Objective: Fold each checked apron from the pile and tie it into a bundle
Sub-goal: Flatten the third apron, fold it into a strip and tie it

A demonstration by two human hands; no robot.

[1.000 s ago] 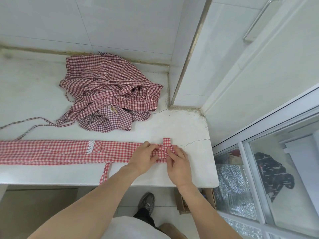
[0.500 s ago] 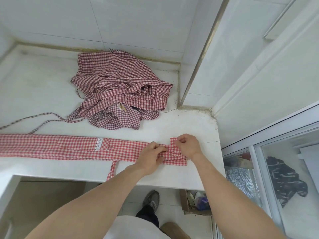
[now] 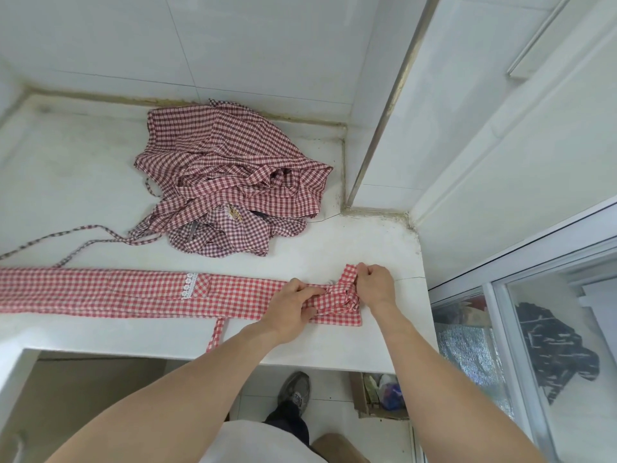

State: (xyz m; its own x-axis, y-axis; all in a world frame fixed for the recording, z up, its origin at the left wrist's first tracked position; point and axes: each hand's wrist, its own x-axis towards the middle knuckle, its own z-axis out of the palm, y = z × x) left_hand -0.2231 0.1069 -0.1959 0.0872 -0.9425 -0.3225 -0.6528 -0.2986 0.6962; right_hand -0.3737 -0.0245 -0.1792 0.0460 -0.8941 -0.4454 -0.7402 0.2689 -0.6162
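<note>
Apron: I am looking at the apron (image 3: 133, 292), folded into a long narrow band and lying flat along the front of the worktop (image 3: 377, 248), its right end under my hands.
Long axis: it is running left to right, parallel to the front edge; the free length is stretching away to the left, out of view.
Rolled end: the right end is bunching into a small roll between my hands, so I judge the roll is heading leftward along the band.
Right hand: my right hand (image 3: 375, 284) is closing on the upturned corner of the band's end, at the far side of the roll.
Left hand: my left hand (image 3: 293, 304) is pressing and pinching the fabric just left of the roll, fingers curled on the cloth; it is the nearer one to the unrolled length.
Strap: one strap (image 3: 215, 335) is hanging over the front edge, left of my left hand.
Pile: the pile (image 3: 227, 182) is lying behind the band, well apart, toward the wall.
</note>
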